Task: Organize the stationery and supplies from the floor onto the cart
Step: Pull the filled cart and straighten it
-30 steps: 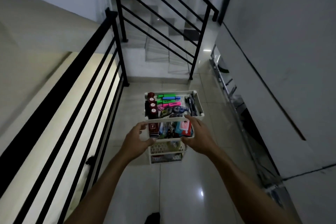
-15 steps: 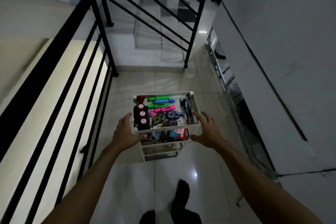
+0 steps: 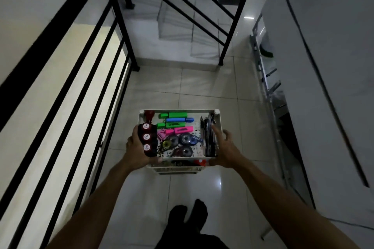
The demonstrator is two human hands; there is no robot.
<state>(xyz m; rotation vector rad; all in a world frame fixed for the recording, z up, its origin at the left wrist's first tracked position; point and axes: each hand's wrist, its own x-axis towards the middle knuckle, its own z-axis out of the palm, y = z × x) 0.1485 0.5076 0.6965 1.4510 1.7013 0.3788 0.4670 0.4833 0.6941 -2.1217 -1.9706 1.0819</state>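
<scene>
A small white plastic tiered cart [image 3: 216, 111] stands on the glossy pale tiled floor [image 3: 202, 83] of a dim landing, seen from above. The person's left hand [image 3: 137, 150] grips the cart's top tray at its near left corner, thumb lying along the left rim beside a row of dark red round-capped bottles [image 3: 147, 137] and the other fingers curled under the edge. The right hand [image 3: 223, 150] is at the tray's right side, its palm against the near right corner and its fingers spread and only loosely bent over the rim; whether they actually clasp the rim cannot be told.

The top tray is full. Along its far side lie blocky highlighters: two green ones [image 3: 175, 115], a blue one [image 3: 179, 120] between them, and a pink one [image 3: 180, 130] nearest the viewer. Just in front of these sit round correction-tape dispensers [image 3: 187, 139] in blue, yellow and red. A bundle of dark pens [image 3: 208, 137] lies lengthwise against the right wall of the tray, partly under the right hand's fingers. A lower shelf shows only as a thin strip below the near edge, with something red [image 3: 200, 161] in it, too hidden to identify.

A black metal railing [image 3: 85, 70] runs along the left, and a second one borders grey stairs [image 3: 182, 16] beyond the cart. The person's dark-socked feet [image 3: 188, 214] stand on the tiles just behind the cart.
</scene>
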